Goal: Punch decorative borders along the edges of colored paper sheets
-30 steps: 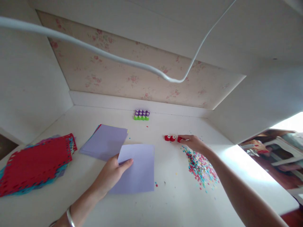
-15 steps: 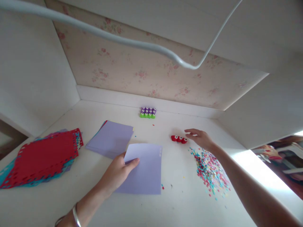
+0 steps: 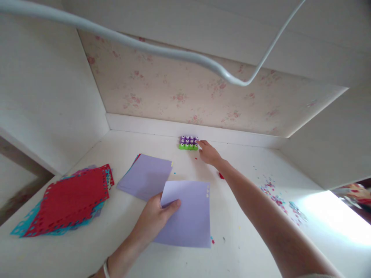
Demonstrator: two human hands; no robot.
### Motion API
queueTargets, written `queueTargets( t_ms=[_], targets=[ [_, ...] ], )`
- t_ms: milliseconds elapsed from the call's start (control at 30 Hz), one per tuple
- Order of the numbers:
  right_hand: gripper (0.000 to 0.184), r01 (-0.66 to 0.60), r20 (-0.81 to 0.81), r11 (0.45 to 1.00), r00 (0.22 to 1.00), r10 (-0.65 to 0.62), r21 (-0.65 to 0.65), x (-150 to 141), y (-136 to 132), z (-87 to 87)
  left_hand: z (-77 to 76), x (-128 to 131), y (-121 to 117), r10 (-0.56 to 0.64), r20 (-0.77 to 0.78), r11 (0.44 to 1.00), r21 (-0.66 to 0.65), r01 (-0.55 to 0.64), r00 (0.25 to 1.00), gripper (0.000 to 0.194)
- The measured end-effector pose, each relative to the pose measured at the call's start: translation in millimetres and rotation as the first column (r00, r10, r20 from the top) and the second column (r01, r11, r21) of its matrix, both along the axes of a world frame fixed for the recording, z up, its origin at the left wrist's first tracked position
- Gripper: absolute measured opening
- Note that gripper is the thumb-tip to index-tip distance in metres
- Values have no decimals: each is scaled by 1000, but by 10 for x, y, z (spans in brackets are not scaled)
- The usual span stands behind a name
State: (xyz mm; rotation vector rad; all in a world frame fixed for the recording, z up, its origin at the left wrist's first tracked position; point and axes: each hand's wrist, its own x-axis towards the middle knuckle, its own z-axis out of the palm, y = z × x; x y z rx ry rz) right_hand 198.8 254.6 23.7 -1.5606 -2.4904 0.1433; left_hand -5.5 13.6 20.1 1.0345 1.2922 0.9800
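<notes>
My left hand (image 3: 156,216) pinches the left edge of a lilac paper sheet (image 3: 188,216) lying on the white desk (image 3: 87,247). My right hand (image 3: 209,153) reaches across to the back of the desk, and its fingertips touch the right end of a block of small purple and green punches (image 3: 188,142). It holds nothing and its fingers are loosely extended. Just under my right forearm a bit of a red punch (image 3: 221,176) shows; the rest is hidden by the arm.
A stack of lilac sheets (image 3: 146,175) lies left of the held sheet. Punched red and teal sheets (image 3: 69,200) are piled at the far left. Coloured paper confetti (image 3: 278,199) is scattered at the right. A white cable (image 3: 162,52) hangs overhead. The desk has walls on three sides.
My right hand let go of the red punches and moved left and back to the purple and green block. The left hand stayed on the sheet. The view shifted.
</notes>
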Motion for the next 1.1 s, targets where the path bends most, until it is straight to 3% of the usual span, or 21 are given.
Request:
queueTargets(
  t_ms=[233, 500, 633, 767, 867, 967, 1100],
  targets=[
    [35, 65, 96, 998, 993, -63, -18, -33, -19, 16, -11, -14, 12, 81, -35, 997, 10, -81, 996, 37],
    [36, 153, -26, 988, 988, -154, -36, -14, -228, 72, -59, -8, 19, 47, -140, 997, 59, -39, 989, 31],
    [34, 153, -149, 987, 976, -159, -52, 162, -658, 131, -145, 28, -25, 52, -360, 983, 184, 16, 932, 34],
    [29, 113, -367, 986, 918, -150, -120, 449, -1334, 141, -227, 115, -154, 153, -565, 941, 333, 54, 811, 52],
    [25, 89, -371, 988, 920, -129, -123, 603, -1795, 111, -234, 162, -230, 159, -630, 943, 325, 71, 760, 61],
    [22, 74, -381, 987, 916, -125, -145, 658, -2065, 40, -228, 182, -235, 120, -591, 961, 272, 56, 797, 65],
    [26, 17, -447, 980, 888, -107, -200, 685, -2164, -70, -234, 182, -168, 113, -433, 976, 217, -19, 894, 66]
  ],
)
